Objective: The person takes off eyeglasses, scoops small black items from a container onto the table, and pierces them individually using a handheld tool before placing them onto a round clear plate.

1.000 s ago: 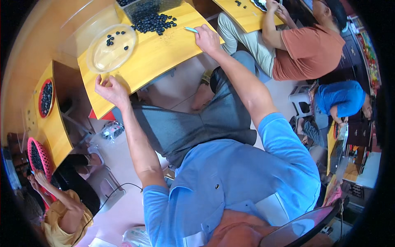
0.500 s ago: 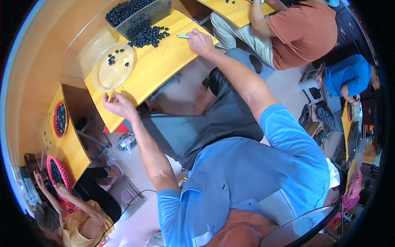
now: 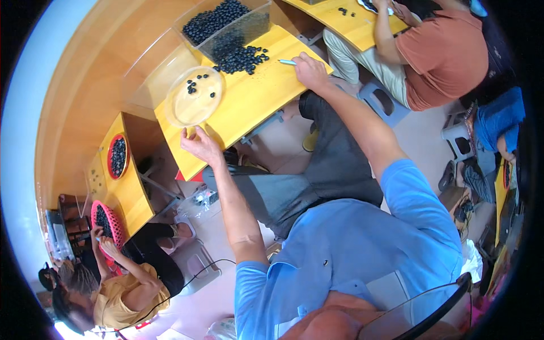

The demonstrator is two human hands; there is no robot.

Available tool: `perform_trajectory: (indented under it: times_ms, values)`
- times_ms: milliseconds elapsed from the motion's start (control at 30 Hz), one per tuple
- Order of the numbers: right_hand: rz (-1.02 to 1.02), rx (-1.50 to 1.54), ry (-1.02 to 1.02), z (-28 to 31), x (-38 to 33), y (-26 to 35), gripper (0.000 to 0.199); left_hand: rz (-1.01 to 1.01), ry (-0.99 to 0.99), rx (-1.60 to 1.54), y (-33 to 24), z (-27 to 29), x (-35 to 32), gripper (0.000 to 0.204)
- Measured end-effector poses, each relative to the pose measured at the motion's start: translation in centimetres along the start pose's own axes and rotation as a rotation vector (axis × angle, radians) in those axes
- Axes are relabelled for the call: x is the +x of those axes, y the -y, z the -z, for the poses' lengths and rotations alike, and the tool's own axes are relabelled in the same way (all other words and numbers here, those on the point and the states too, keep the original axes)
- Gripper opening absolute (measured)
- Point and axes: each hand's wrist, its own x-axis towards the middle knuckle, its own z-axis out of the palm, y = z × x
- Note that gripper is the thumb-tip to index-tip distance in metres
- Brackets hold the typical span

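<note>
My right hand [image 3: 310, 71] rests at the right end of the yellow table [image 3: 263, 93], closed around a slim pale-teal pen-like tool [image 3: 287, 62] whose thin tip points left. At the near left edge, my left hand [image 3: 202, 147] is half curled, with a gap between thumb and forefinger and nothing visible between them. Just beyond it lies a round clear plastic dish [image 3: 195, 111] with several small black round pieces [image 3: 191, 88] in it. A heap of the same black pieces [image 3: 243, 59] spreads in front of a clear rectangular bin [image 3: 262, 24], which holds many more.
At left, a second yellow table [image 3: 133, 195] carries a red-rimmed bowl [image 3: 126, 147] and a pink basket [image 3: 118, 226] of black pieces, with a person in yellow [image 3: 127, 292] beside it. A person in a rust-coloured shirt [image 3: 447, 56] works at the upper right. Stools stand around.
The whole view has shifted, so the scene sits further right and lower. My hands keep about the same places at the table. The person in yellow has brought their hands together at the basket.
</note>
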Motion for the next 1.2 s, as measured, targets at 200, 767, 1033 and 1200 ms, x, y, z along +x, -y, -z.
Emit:
perform_trajectory:
  times_ms: [200,767,1033,1200]
  values:
    - [-0.007,0.005,-0.036,-0.1,-0.3,-0.6,0.017,0.049,0.04,0.047,-0.8,0.1,-0.5,0.046]
    - [0.01,-0.042,-0.006,0.2,-0.2,-0.2,0.017,0.111,0.073,0.053,-2.1,-0.1,-0.1,0.043]
    - [0.041,0.011,0.018,0.4,0.5,0.3,0.017,0.299,-0.045,-0.184,-1.6,0.7,-1.3,0.014]
    - [0.038,0.026,0.003,0.4,0.6,-0.1,0.019,0.132,0.039,-0.13,-1.6,0.9,-1.7,0.019]
